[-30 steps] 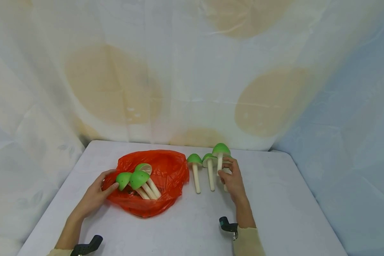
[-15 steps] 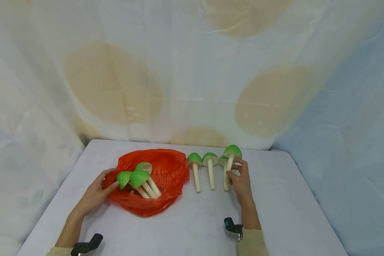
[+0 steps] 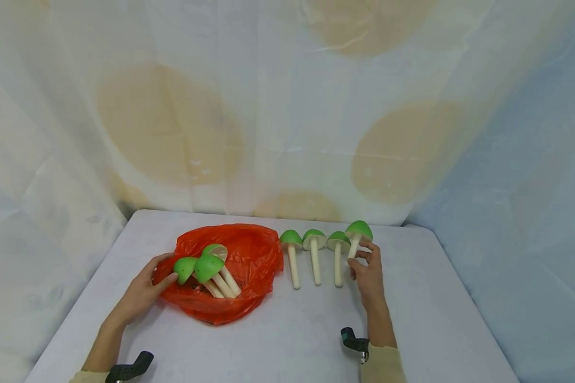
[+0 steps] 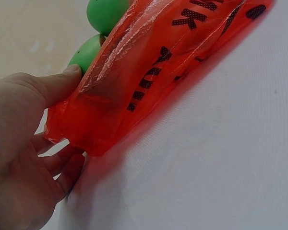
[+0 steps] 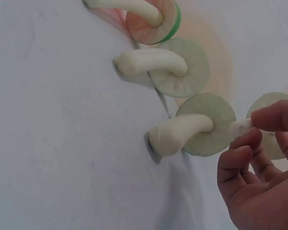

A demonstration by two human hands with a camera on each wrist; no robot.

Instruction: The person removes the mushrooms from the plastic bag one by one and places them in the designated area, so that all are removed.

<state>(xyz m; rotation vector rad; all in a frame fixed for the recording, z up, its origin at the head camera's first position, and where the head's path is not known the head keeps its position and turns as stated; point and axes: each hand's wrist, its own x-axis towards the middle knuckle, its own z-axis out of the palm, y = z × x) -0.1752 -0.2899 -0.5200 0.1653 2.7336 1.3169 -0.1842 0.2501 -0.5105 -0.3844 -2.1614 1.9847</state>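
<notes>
My right hand [image 3: 370,279] pinches the white stem of a toy mushroom [image 3: 359,230] with a green domed cap. In the right wrist view the thumb and fingers hold the stem's end, and the hand covers part of the cap. Left of it three similar mushrooms [image 3: 314,255] lie in a row on the table, caps away from me. My left hand [image 3: 144,292] holds the left edge of a red plastic bag [image 3: 254,250], thumb on top and fingers beneath. Inside the open bag lie three more green-capped mushrooms [image 3: 210,268], stems toward the lower right.
The white table [image 3: 287,340] has a back edge close behind the row of mushrooms. A pale curtain [image 3: 287,122] with tan round patches hangs behind it, and pale sheets stand at both sides.
My right hand has moved right with its mushroom, past the third mushroom in the row, and slightly lower in view. The left hand and the bag stay where they were.
</notes>
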